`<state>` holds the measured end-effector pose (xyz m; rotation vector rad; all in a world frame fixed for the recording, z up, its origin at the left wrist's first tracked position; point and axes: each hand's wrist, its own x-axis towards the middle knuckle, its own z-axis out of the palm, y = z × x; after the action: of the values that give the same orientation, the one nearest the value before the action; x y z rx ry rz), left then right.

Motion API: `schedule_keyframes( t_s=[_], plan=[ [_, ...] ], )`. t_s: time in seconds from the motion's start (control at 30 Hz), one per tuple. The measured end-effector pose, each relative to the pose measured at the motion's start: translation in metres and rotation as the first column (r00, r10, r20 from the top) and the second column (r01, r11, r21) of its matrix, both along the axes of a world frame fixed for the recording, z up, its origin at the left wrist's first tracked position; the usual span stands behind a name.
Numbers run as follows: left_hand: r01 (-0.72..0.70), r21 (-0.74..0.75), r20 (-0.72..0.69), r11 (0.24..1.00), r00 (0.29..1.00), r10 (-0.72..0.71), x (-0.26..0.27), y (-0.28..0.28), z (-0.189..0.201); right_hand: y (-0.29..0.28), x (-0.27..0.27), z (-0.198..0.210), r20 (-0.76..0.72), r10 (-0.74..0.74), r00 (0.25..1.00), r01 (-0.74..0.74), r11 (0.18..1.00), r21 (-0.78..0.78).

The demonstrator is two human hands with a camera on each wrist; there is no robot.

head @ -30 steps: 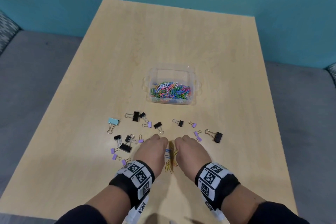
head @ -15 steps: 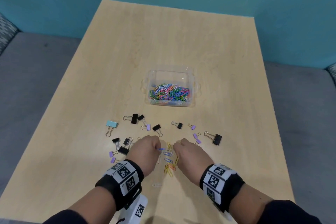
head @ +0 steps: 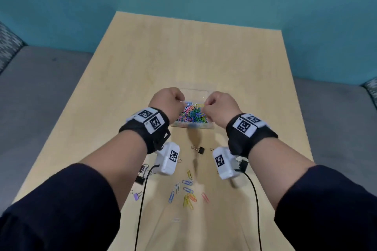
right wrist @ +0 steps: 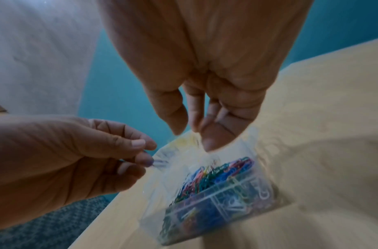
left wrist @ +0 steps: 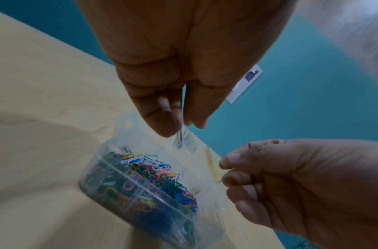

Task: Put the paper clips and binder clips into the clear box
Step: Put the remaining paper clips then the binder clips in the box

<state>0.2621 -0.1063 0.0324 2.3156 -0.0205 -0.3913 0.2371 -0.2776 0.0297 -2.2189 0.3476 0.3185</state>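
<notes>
The clear box (head: pixel 206 126) sits mid-table, part filled with coloured paper clips (head: pixel 191 115); it also shows in the wrist views (left wrist: pixel 111 170) (right wrist: pixel 254 190). Both hands hover just over it. My left hand (head: pixel 182 102) pinches a blue paper clip (left wrist: pixel 179 139) between thumb and fingertips (right wrist: pixel 141 160). My right hand (head: pixel 205 106) pinches a yellow paper clip (head: pixel 201 105) above the box. Several loose paper clips (head: pixel 187 189) lie near the table's front. A black binder clip (head: pixel 201 150) lies between my wrists. Other binder clips are partly hidden under my arms.
More black binder clips (head: pixel 142 173) and a small purple one (head: pixel 137 195) lie at the near left, beside the left wrist camera's cable. The light wooden table (head: pixel 193 57) stands against a teal wall, with grey floor on both sides.
Both hands have lifted from the loose paper clips near the front edge and moved forward to above the box, each carrying a clip.
</notes>
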Motion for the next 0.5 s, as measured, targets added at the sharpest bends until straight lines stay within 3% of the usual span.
schedule_keyframes(
  t_s=[0.17,0.23,0.33,0.4,0.5],
  plan=[
    [0.028,0.086,0.118,0.996,0.992,-0.038,-0.049,0.029,0.003,-0.011,-0.048,0.003,0.050,0.165,0.985,-0.152,0.967,-0.202],
    [0.149,0.181,0.027,0.972,0.987,-0.157,-0.097,0.042,-0.001,-0.010,-0.097,-0.005,-0.023,0.270,0.963,-0.269,0.945,-0.187],
    [0.389,0.296,-0.245,0.872,0.914,-0.324,-0.178,0.054,-0.016,0.003,-0.175,-0.022,-0.242,0.407,0.881,-0.454,0.870,-0.191],
    [0.427,0.349,-0.301,0.834,0.894,-0.332,-0.214,0.056,-0.028,0.016,-0.213,-0.033,-0.282,0.437,0.854,-0.508,0.817,-0.274],
    [0.383,0.414,-0.279,0.826,0.917,-0.286,-0.239,0.051,-0.044,0.036,-0.241,-0.047,-0.279,0.443,0.852,-0.522,0.767,-0.374]
  ],
)
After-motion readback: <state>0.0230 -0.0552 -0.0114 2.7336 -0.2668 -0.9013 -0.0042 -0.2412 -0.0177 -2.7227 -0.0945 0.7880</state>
